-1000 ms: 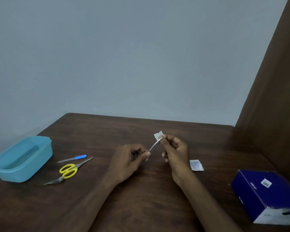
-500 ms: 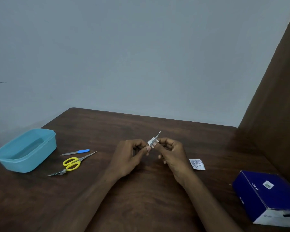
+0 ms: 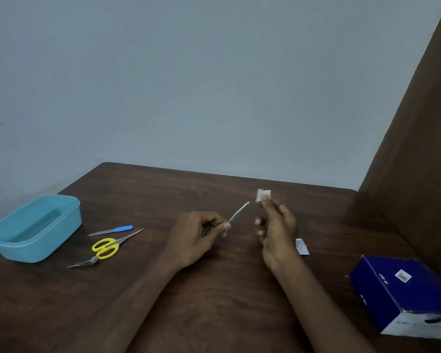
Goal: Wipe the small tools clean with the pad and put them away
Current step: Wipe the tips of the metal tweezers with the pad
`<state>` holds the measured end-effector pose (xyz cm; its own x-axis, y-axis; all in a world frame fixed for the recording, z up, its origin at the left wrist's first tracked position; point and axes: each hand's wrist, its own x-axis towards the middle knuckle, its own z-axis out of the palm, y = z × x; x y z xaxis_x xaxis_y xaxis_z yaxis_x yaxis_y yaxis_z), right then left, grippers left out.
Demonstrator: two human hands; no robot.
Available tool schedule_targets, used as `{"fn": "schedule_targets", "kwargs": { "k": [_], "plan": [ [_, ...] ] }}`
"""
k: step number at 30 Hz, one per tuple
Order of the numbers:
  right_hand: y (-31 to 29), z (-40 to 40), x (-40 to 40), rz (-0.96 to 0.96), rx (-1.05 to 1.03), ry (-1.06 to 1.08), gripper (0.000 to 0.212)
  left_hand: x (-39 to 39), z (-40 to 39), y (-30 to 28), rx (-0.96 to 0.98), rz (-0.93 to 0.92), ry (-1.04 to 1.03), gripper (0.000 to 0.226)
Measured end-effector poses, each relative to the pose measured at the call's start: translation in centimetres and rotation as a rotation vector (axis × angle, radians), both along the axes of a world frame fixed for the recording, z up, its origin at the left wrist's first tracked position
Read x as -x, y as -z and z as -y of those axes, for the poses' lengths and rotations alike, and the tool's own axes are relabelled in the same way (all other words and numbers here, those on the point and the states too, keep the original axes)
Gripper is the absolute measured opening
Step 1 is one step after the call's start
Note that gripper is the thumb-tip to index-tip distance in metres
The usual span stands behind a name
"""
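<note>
My left hand (image 3: 196, 235) pinches the near end of a thin metal tool (image 3: 238, 212), whose tip points up and to the right. My right hand (image 3: 275, 225) pinches a small white pad (image 3: 263, 194) at its fingertips, held just clear of the tool's tip. On the dark wooden table (image 3: 214, 289) to the left lie yellow-handled scissors (image 3: 107, 247), a blue-handled file (image 3: 112, 230) and a small metal clipper (image 3: 83, 263). A light blue plastic tub (image 3: 33, 228) stands open at the far left.
A torn white wrapper (image 3: 302, 247) lies just right of my right hand. A dark blue box (image 3: 402, 294) sits at the table's near right. A brown panel (image 3: 418, 149) closes the right side, and a grey wall stands behind the table.
The pad was wrapped around the metal tool half a second ago. My right hand has now pulled it off past the tip, and the two hands have moved apart.
</note>
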<state>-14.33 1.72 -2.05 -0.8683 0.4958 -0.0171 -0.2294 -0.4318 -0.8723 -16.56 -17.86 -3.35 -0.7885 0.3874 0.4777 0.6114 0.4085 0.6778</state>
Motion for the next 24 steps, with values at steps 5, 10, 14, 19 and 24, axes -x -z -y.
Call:
{"fn": "schedule_targets", "kwargs": {
  "k": [5,10,14,19,24],
  "plan": [
    [0.9,0.5,-0.3,0.048,-0.289,-0.089,0.010,0.0,-0.1,-0.1,-0.063,0.051,-0.029,0.021],
    [0.6,1.1,-0.8,0.030,-0.456,-0.308,0.015,0.4,0.2,-0.1,-0.008,0.054,-0.095,0.029],
    [0.6,1.0,-0.6,0.033,-0.372,-0.277,0.014,0.5,0.2,-0.3,0.000,0.095,-0.090,0.031],
    [0.5,0.3,-0.3,0.033,-0.274,-0.236,0.014,0.6,0.1,0.0,0.045,0.090,-0.124,0.031],
    [1.4,1.0,0.0,0.026,-0.544,-0.289,0.015,0.8,0.3,-0.1,-0.029,0.075,-0.112,0.029]
  ]
}}
